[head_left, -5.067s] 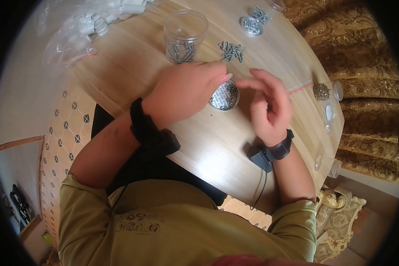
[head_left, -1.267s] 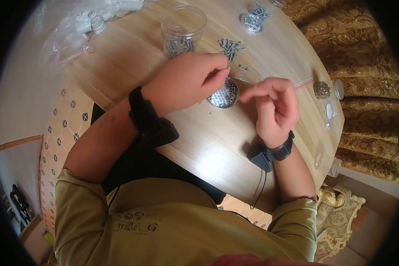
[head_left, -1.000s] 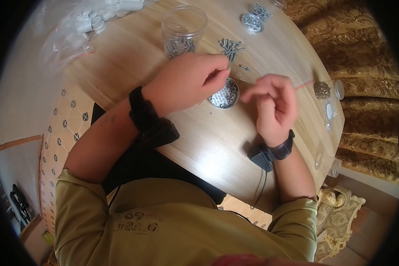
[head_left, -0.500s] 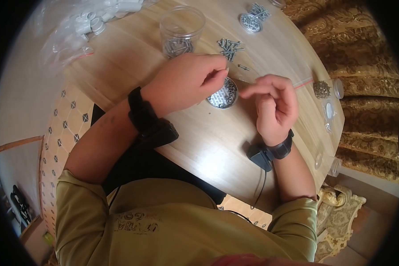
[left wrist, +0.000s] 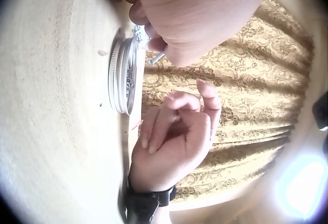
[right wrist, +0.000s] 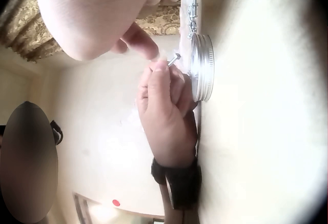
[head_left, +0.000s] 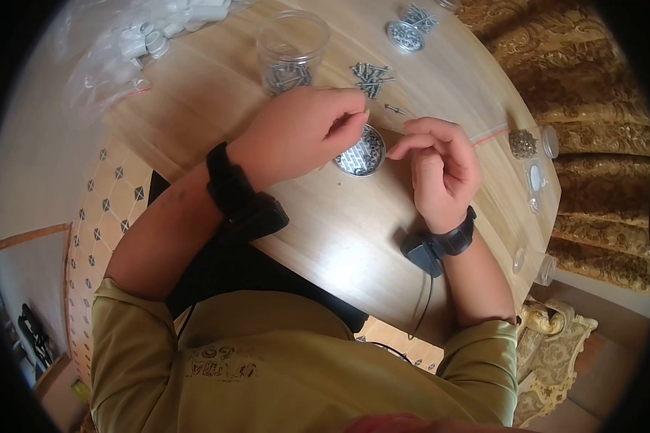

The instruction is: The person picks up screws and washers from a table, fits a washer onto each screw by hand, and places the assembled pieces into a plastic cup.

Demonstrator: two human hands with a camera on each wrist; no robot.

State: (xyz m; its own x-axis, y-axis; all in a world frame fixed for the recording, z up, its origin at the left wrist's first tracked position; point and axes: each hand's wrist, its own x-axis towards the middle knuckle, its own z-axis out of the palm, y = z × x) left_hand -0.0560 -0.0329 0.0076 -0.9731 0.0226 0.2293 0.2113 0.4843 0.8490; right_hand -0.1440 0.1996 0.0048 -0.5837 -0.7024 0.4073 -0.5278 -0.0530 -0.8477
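Head view: nearest on the wooden table [head_left: 332,245], the right hand [head_left: 446,169] stands at about 3 o'clock from a round metal lid [head_left: 349,160], fingers loosely bent, index fingertip just beside the rim, nothing visible in its grip. The lid holds small nuts [head_left: 373,154]. The left hand [head_left: 285,133] is at 10 o'clock, reaching over the lid's edge, thumb and finger pinching a small bolt [left wrist: 158,58] that pokes out in both wrist views; whether its outer end bears a nut or only a head is too blurred to tell. Good handling here seems to call for a firm, narrow pinch, enough shank exposed to reach, and the bolt held above the lid so a slip is caught. Farther out, a lone bolt [head_left: 394,109] lies at 1 o'clock, a bolt pile [head_left: 372,78] at 12, a clear plastic jar [head_left: 293,56] with bolts [head_left: 289,76] at 11. Farthest, between 12 and 1, a second lid [head_left: 406,51] sits beside loose screws [head_left: 420,17].
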